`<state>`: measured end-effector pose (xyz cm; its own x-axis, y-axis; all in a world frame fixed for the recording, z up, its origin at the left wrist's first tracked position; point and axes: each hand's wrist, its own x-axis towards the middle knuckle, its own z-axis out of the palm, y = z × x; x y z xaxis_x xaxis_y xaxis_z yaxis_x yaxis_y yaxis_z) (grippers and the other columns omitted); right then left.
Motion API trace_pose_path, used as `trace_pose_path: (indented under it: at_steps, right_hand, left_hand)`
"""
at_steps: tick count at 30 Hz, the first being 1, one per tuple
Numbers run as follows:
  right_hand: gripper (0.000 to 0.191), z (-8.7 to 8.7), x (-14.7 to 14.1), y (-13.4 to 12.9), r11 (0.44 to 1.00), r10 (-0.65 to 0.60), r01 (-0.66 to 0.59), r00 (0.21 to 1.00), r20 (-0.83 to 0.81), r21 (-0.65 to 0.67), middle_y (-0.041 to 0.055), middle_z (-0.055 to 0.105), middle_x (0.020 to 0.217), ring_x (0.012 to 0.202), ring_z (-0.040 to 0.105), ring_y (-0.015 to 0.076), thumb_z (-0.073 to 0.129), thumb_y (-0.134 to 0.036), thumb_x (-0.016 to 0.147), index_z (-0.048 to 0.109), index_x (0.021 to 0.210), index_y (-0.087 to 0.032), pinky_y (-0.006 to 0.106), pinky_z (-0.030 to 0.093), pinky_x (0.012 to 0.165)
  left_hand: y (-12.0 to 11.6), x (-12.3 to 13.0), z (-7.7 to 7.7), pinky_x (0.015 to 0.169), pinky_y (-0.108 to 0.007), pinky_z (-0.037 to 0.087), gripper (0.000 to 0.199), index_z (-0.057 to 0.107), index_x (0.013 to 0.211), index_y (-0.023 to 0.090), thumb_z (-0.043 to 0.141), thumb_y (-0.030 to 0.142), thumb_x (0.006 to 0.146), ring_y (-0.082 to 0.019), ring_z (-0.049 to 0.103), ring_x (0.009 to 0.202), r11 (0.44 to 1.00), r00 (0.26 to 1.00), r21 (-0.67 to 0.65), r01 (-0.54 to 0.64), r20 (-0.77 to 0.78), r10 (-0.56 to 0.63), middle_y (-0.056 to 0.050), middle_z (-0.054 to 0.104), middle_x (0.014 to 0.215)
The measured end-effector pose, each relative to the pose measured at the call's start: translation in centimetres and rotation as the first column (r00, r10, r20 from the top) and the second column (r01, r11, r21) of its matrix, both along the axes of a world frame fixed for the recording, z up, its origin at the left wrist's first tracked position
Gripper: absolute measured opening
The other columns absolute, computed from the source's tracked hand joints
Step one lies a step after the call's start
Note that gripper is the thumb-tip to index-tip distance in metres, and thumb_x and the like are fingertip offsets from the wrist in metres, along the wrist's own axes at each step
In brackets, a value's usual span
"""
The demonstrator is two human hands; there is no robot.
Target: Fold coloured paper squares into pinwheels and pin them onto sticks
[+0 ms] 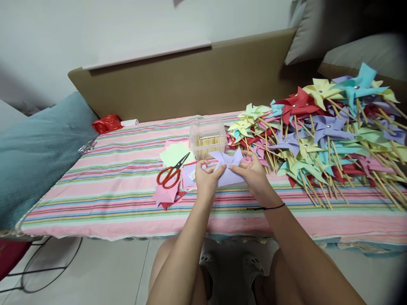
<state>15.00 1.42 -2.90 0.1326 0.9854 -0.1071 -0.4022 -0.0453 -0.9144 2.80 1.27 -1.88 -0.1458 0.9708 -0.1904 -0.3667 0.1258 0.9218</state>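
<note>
Both hands hold a purple paper pinwheel [231,179] just above the striped cloth, its upper blades folded in toward the centre. My left hand [207,178] grips its left side, thumb pressed near the middle. On the right side, my right hand [254,173] pinches it, its thumb also at the centre. What lies under the thumbs is hidden. Left of my left hand, red-handled scissors [171,173] rest on green paper sheets [177,154] and a pink cut paper piece [165,194]. Purple paper [189,174] with a small white label lies beside that hand.
A clear plastic box [207,127] with thin wooden sticks stands behind my hands. Many finished pinwheels [330,127] on sticks are heaped at the right. A red plastic bag [107,124] lies at the back left by a blue cushion [44,148]. The striped cloth [104,190] covers the seat.
</note>
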Motion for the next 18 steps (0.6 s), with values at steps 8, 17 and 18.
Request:
trace_pose_path:
  at_steps: [8,17,18]
  right_hand:
    - [0.077,-0.05,0.07,-0.02,1.000,0.016,-0.016,1.000,0.003,-0.002,-0.0005,0.072,0.070,0.067,0.069,0.0222,0.085,-0.026,0.047,0.040,0.110,-0.025,0.036,0.053,0.066]
    - [0.074,0.18,-0.08,-0.17,1.000,0.022,-0.022,0.999,-0.039,-0.010,-0.0017,0.072,0.072,0.071,0.068,0.0199,0.084,-0.028,0.048,0.041,0.109,-0.024,0.034,0.053,0.068]
    - [0.074,0.11,-0.12,-0.13,1.000,0.012,-0.012,0.999,-0.031,-0.006,-0.0016,0.072,0.072,0.071,0.068,0.0202,0.084,-0.028,0.048,0.041,0.109,-0.025,0.034,0.053,0.068]
  left_hand:
    - [-0.24,0.28,0.27,0.052,-0.027,0.049,0.061,0.033,0.086,0.024,0.082,0.025,0.049,-0.015,0.062,0.047,0.998,0.997,0.028,-0.062,-0.042,0.063,0.000,0.070,0.062]
    - [-0.09,0.25,0.22,0.053,-0.027,0.050,0.062,0.032,0.087,0.024,0.081,0.023,0.049,-0.014,0.061,0.048,0.995,0.995,0.038,-0.096,-0.008,0.097,0.001,0.069,0.061]
    - [-0.14,0.26,0.26,0.053,-0.027,0.050,0.062,0.032,0.087,0.024,0.081,0.022,0.050,-0.014,0.061,0.047,0.995,0.996,0.041,-0.090,-0.014,0.091,0.002,0.069,0.061]
